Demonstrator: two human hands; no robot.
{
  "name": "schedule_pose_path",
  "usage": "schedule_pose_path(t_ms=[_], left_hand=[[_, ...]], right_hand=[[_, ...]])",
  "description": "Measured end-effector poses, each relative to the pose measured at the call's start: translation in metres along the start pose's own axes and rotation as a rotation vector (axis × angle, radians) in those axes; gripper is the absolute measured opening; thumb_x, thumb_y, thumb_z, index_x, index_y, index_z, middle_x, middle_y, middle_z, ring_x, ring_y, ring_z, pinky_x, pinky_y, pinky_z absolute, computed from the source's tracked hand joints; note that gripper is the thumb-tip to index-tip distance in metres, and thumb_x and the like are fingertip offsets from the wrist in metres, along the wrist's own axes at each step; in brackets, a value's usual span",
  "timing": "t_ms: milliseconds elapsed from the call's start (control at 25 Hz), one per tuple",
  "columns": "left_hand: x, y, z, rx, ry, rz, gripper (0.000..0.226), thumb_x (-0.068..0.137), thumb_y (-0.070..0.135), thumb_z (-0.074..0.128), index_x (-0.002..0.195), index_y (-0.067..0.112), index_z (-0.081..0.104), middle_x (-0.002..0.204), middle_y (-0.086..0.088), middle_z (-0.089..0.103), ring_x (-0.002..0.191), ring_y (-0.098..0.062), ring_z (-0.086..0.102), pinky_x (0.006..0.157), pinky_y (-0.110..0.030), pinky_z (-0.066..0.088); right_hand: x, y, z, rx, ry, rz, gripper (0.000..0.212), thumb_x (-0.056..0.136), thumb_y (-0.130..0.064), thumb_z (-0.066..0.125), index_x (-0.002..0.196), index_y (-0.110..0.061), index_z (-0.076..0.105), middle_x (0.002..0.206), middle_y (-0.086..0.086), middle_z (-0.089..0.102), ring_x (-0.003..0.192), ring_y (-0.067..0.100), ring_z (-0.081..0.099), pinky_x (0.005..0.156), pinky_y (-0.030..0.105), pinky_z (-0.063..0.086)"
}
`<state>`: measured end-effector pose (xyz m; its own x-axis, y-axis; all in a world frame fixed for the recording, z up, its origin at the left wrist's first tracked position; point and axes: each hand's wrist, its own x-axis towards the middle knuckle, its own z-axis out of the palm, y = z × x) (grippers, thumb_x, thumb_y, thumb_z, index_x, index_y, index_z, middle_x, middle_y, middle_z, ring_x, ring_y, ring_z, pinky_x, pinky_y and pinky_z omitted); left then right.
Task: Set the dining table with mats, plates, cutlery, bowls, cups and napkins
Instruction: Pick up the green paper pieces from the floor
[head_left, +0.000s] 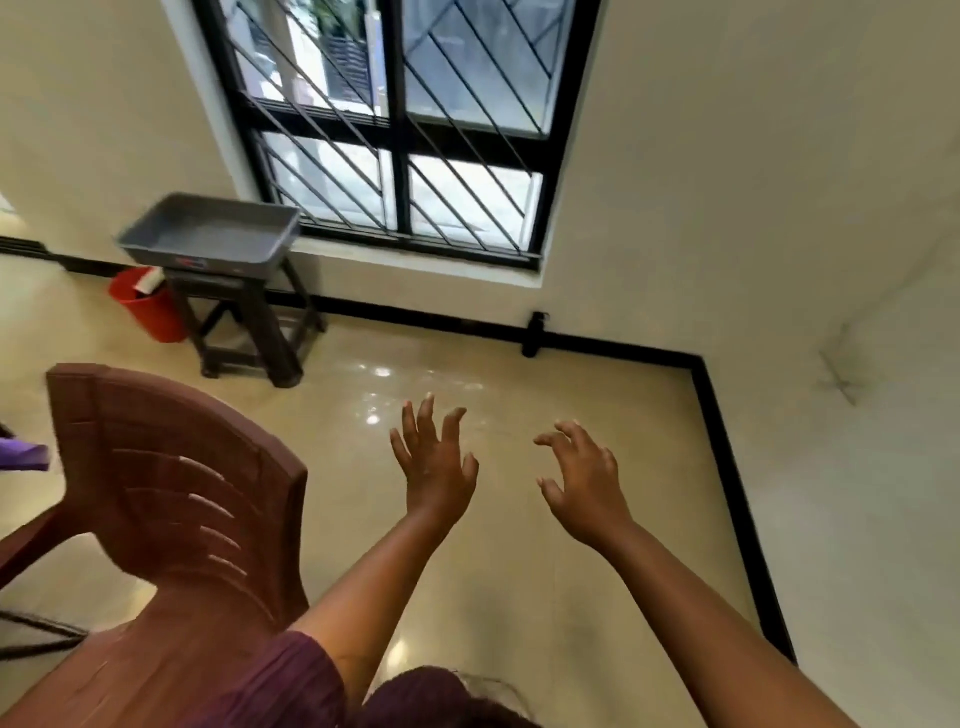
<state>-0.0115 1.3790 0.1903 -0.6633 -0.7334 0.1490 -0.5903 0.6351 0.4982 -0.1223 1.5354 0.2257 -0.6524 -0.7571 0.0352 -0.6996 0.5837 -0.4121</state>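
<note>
My left hand (435, 457) is out in front with fingers spread, holding nothing; my right hand (582, 480) beside it is loosely clawed, fingers half bent, also empty. Both hang over bare polished floor (519, 545), well apart from any furniture. Progress, as far as I can judge: cannot say. The dining table is not in view, nor any mat, plate, cutlery, bowl, cup or napkin, so what is laid and what is left stays unknown from here. A grey tray (210, 231) sits on a dark stool (244, 322) under the barred window (400, 124); its inside looks bare (possibly the supply point, a guess only). A red bucket (150, 306) stands behind the stool. Near my left arm, a brown plastic chair (171, 493), its back towards me; it stands between me and whatever lies left. A purple scrap (23, 453) at the left edge, unidentifiable.
</note>
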Motion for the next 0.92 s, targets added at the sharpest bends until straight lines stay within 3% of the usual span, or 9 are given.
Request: schedule_pose_path(t_ms=[360, 560, 720, 920], left_hand=[[0.037, -0.021, -0.047, 0.145, 0.273, -0.368, 0.057, 0.087, 0.017, 0.058, 0.139, 0.027, 0.038, 0.157, -0.010, 0.013, 0.148, -0.034, -0.011, 0.116, -0.057, -0.002], [0.040, -0.038, -0.060, 0.151, 0.507, -0.616, 0.036, 0.084, 0.011, 0.058, 0.117, 0.024, 0.060, 0.152, -0.007, 0.031, 0.149, -0.033, -0.002, 0.114, -0.061, -0.002], [0.029, -0.040, -0.062, 0.179, 0.617, -0.791, 0.029, 0.080, 0.011, 0.059, 0.106, 0.023, 0.065, 0.148, -0.006, 0.039, 0.148, -0.032, 0.006, 0.113, -0.062, 0.003], [0.013, -0.054, -0.076, 0.094, 0.598, -0.953, 0.056, 0.082, 0.015, 0.060, 0.136, 0.021, 0.049, 0.153, -0.007, 0.029, 0.148, -0.029, 0.011, 0.115, -0.058, 0.015]], right_hand=[[0.141, -0.063, 0.010, 0.048, -0.216, -0.440, 0.043, 0.089, -0.024, 0.063, 0.129, -0.029, 0.049, 0.146, -0.003, 0.034, 0.137, 0.018, 0.034, 0.118, 0.048, 0.017], [0.197, -0.103, 0.026, -0.041, -0.408, -0.767, 0.046, 0.089, -0.025, 0.062, 0.132, -0.031, 0.046, 0.150, -0.002, 0.030, 0.139, 0.022, 0.033, 0.119, 0.046, 0.013], [0.244, -0.142, 0.034, -0.124, -0.473, -0.990, 0.050, 0.090, -0.028, 0.062, 0.136, -0.031, 0.043, 0.151, -0.002, 0.030, 0.141, 0.023, 0.031, 0.120, 0.049, 0.016], [0.271, -0.210, 0.058, -0.147, -0.501, -1.178, 0.061, 0.087, -0.024, 0.066, 0.140, -0.030, 0.037, 0.149, 0.000, 0.032, 0.138, 0.025, 0.035, 0.117, 0.049, 0.022]])
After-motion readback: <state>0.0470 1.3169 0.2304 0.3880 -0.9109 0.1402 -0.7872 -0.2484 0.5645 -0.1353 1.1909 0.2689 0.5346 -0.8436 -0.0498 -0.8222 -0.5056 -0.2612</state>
